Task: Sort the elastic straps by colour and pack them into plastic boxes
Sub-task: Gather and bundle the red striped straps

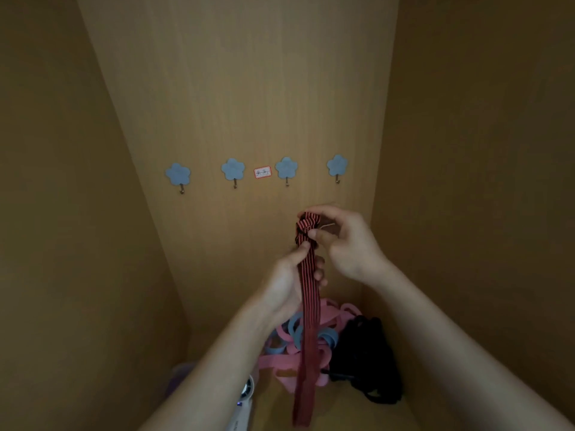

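One white gadget lies nearest you on the cupboard floor, just left of the hanging tail of the striped strap. A blurred pale shape further left of the strap is too dim to identify. Behind the tail, a loose heap of pink and blue straps sits on the same floor. A dark tangle of black straps touches the heap, right of the striped strap.

The striped strap is red with thin black lines running lengthwise. It is flat like ribbon and hangs straight down from your hands. Your left hand curls its fingers round it below the top. Your right hand, above and to the right, pinches the bunched, folded-over upper end between thumb and forefinger.

Beyond the strap, on the back wall, four blue flower-shaped hooks run in a row, with a small red-edged label between the middle two.
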`<state>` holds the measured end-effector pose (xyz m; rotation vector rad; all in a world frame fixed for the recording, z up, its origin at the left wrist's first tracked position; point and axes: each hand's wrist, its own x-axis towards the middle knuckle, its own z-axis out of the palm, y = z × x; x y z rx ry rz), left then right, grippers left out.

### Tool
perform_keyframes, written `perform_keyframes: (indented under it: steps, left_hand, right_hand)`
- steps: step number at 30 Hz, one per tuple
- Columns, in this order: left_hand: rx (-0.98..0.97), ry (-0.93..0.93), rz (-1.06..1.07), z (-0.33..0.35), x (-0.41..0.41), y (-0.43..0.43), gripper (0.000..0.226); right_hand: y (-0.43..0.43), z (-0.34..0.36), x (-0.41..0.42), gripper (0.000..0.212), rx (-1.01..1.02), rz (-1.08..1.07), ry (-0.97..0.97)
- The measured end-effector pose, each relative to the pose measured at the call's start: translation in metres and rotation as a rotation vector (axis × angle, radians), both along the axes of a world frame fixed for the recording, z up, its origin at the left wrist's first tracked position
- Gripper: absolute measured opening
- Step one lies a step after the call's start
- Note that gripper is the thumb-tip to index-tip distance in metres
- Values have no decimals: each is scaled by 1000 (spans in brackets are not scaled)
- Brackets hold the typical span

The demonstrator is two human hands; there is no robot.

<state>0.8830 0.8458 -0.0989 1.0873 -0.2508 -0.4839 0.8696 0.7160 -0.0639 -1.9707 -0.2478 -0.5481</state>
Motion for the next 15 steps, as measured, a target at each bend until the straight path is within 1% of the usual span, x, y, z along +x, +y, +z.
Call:
perform_keyframes:
  steps: [2, 3, 5, 7, 9, 11, 13, 15]
  left_hand:
    - [-125, 203, -56, 4, -1, 4, 22]
    - [-164, 269, -65, 6, -1, 6, 23]
    - [-190, 345, -51, 11, -2, 9, 25]
    - [-203, 389, -25, 15, -4, 12, 28]
    - [-211, 430, 15, 17, -3, 15, 40]
    - [-185, 414, 24, 18, -3, 17, 48]
    - [-141, 385, 26, 17, -2, 18, 46]
    - [-66, 335, 85, 13, -1, 16, 42]
  right_hand:
    - [5, -10, -6, 34, -144, -5, -203]
    - [7, -17, -8, 35, -236, -9, -309]
    - [9, -33, -12, 35, -361, -59, -451]
    - [11, -48, -18, 34, -394, -129, -535]
    - [11, -60, -21, 30, -411, -138, -592]
    - [13, -69, -23, 30, -427, -116, -607]
    - [14, -74, -24, 36, -418, -116, -575]
    - [17, -77, -31, 41, -409, -103, -509]
